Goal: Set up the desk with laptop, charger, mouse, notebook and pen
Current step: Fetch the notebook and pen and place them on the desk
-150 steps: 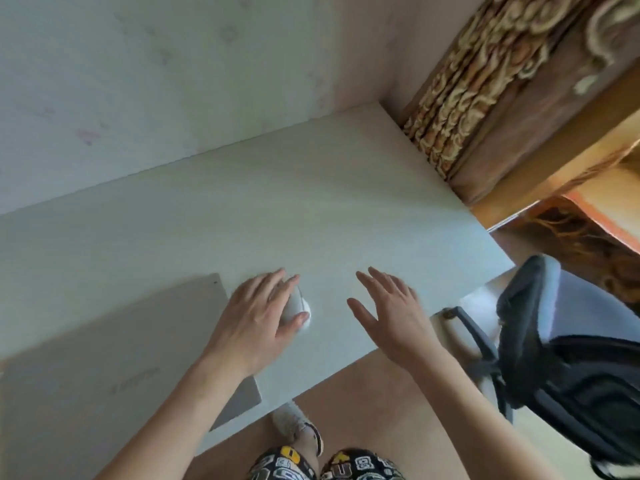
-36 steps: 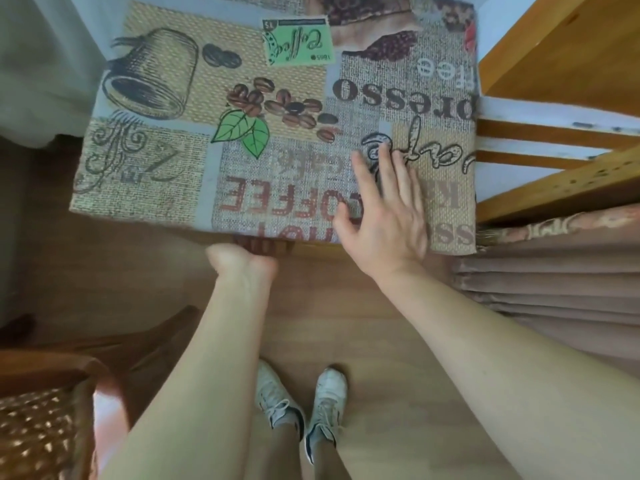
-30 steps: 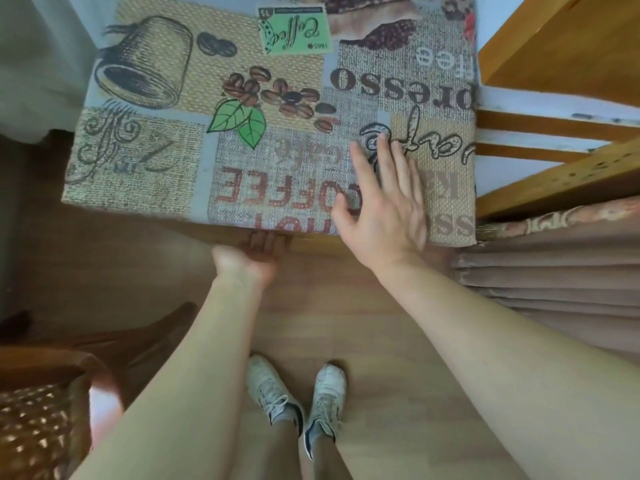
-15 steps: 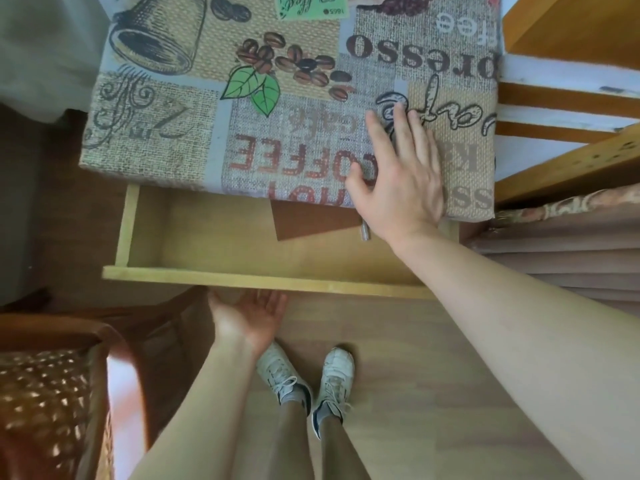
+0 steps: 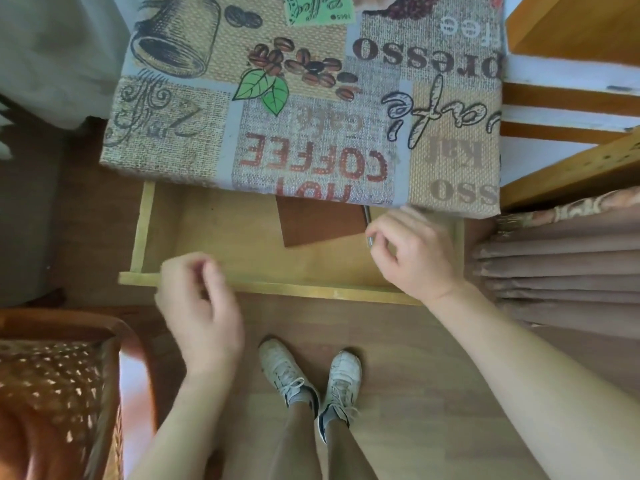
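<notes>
Head-camera view, looking straight down: a pale wooden drawer (image 5: 221,237) stands pulled out from under a table covered by a coffee-print cloth (image 5: 311,98). Inside the drawer, a brown notebook (image 5: 318,223) lies toward the right, its far edge hidden beneath the cloth's overhang; just beside its right edge lies a slim grey pen (image 5: 367,226), partly hidden under the same edge. The rest of the drawer floor shows bare wood. The right hand (image 5: 415,251) is inside the drawer at the pen's near end, thumb and forefinger curled together at its tip; blur leaves it unclear whether they have closed on it. The left hand (image 5: 199,306) hovers over the drawer's front rail, fingers loosely curled and holding nothing, also blurred. White sneakers (image 5: 311,379) stand on the wooden floor below, a woven chair (image 5: 52,393) at the lower left, brown curtain folds (image 5: 561,271) at the right. Half a second earlier the right hand lay flat on the cloth and the left was palm-up below the drawer front; a second ago the drawer was shut.
</notes>
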